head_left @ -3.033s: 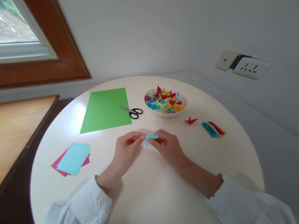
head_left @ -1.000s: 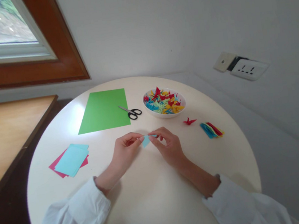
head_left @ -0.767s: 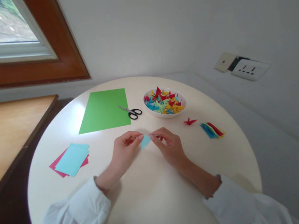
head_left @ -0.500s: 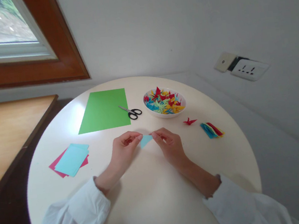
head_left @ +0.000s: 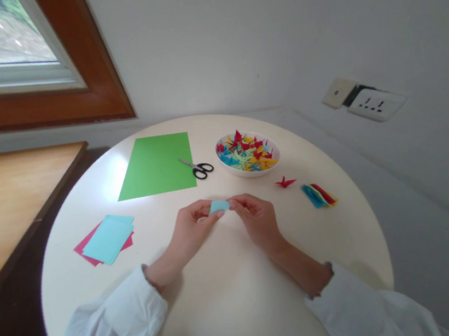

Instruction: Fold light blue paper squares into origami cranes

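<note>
Just this side of the bowl [head_left: 250, 172] of folded cranes, left hand [head_left: 191, 230] and right hand [head_left: 257, 220] pinch one small blue paper [head_left: 218, 207], seemingly mid-crease, which calls for careful fingertip alignment.

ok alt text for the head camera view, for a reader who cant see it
A person's left hand and right hand pinch a small light blue paper between them over a round cream table. Beyond lie a green sheet, black scissors and a white bowl of colourful folded paper pieces.
</note>
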`<act>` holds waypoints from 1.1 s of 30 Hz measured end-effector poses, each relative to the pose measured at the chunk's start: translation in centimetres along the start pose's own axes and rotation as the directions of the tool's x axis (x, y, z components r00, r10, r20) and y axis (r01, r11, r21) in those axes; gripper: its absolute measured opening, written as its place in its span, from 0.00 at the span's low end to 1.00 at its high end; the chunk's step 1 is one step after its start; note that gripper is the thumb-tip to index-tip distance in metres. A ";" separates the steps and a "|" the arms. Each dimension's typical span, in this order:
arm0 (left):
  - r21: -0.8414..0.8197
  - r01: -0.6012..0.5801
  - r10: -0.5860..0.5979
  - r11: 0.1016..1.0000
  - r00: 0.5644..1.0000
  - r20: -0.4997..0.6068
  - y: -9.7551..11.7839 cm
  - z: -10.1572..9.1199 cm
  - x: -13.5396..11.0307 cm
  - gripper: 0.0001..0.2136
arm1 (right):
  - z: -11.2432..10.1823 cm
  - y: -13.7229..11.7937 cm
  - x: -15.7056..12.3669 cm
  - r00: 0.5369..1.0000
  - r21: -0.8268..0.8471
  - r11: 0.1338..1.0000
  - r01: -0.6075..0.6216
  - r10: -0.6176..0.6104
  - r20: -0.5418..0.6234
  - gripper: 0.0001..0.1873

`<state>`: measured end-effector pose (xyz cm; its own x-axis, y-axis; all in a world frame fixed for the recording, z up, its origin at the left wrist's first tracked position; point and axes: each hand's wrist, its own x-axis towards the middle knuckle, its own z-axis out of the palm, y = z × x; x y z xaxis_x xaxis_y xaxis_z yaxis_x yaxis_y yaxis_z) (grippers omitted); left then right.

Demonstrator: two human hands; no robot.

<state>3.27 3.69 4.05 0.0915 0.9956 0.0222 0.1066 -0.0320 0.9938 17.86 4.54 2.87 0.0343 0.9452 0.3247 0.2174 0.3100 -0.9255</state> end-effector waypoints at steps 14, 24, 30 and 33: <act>0.167 -0.122 0.126 0.978 0.992 -0.015 -0.2 -0.3 0.1 0.09 | 0.0 0.1 0.1 0.999 -0.009 1.000 0.013 -0.013 0.038 0.06; 0.261 -0.141 0.149 0.955 0.989 -0.011 -0.1 -0.4 -0.1 0.09 | 0.1 0.0 0.2 0.992 -0.052 0.996 0.078 -0.073 0.102 0.06; 0.283 -0.123 0.128 0.951 0.992 0.003 -0.2 -0.4 -0.2 0.10 | 0.1 -0.1 0.1 0.992 -0.056 0.995 0.084 -0.079 0.094 0.05; 0.267 -0.127 0.131 0.955 0.991 0.004 -0.2 -0.4 -0.3 0.10 | 0.1 -0.1 0.1 0.993 -0.060 0.995 0.085 -0.080 0.087 0.05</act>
<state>2.78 3.48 3.85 0.1083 0.9825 0.1514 0.3541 -0.1804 0.9176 17.78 4.66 2.97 -0.0683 0.9227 0.3794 0.2773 0.3828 -0.8812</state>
